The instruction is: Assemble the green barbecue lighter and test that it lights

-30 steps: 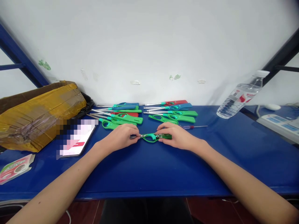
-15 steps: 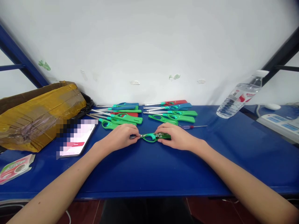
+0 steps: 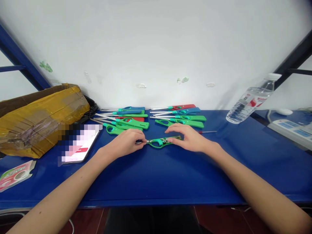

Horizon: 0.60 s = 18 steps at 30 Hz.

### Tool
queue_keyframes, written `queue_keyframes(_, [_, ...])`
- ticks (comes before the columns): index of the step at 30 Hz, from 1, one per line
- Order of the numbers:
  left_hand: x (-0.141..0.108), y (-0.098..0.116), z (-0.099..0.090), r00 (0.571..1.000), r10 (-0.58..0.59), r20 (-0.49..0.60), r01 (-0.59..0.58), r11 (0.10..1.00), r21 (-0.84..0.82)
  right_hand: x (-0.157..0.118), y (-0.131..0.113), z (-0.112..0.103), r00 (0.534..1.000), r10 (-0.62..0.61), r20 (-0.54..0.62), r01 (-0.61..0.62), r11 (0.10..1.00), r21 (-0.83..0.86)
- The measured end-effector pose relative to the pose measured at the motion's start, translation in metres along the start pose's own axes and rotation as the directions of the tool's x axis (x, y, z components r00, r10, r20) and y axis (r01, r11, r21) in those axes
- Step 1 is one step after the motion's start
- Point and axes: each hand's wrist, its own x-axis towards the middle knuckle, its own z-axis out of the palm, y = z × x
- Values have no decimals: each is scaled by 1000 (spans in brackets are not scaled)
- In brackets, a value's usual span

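Note:
A green utility lighter [image 3: 158, 143] lies in front of me with its casing opened, showing a teal trigger and inner parts. My left hand [image 3: 131, 142] pinches its metal tube at the left end. My right hand [image 3: 188, 139] is at the handle end, thumb and fingers spread apart; its thumb is over the handle, and whether it touches cannot be told. Just behind lies a loose green casing half [image 3: 162, 122], partly covered by my right hand. A screwdriver [image 3: 208, 132] shows only its shaft and a bit of red beyond that hand.
Several blue, red and green lighters form a left group [image 3: 131, 123] and a right group [image 3: 190, 117] by the wall. A phone [image 3: 85, 143] and taped carton [image 3: 46, 120] are left, with a torn package [image 3: 18, 175]. Rightward are a water bottle [image 3: 251, 100] and power strip [image 3: 292, 130].
My right hand has loosened its fingers from the lighter's handle and risen slightly to the right, uncovering more of the handle. My left hand keeps its pinch on the tube.

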Motion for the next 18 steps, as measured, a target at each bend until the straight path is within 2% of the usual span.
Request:
queue_keyframes(6, [0,-1,0,1000,1,-4,-1,1000,-6,2,9,-12,989,62,-135,-58,998,33])
queue_keyframes(12, [-2,-1,0,1000,10,-7,-10,1000,-12,0,21,-17,979,43,-201,-69,990,-121])
queue_keyframes(15, [-1,-2,1,1000,7,-7,-7,1000,-11,-3,30,-19,981,31,-193,-70,977,-203])
queue_keyframes(18, [-1,-1,0,1000,5,-5,-5,1000,-7,-5,35,-21,990,24,-138,-54,974,-220])
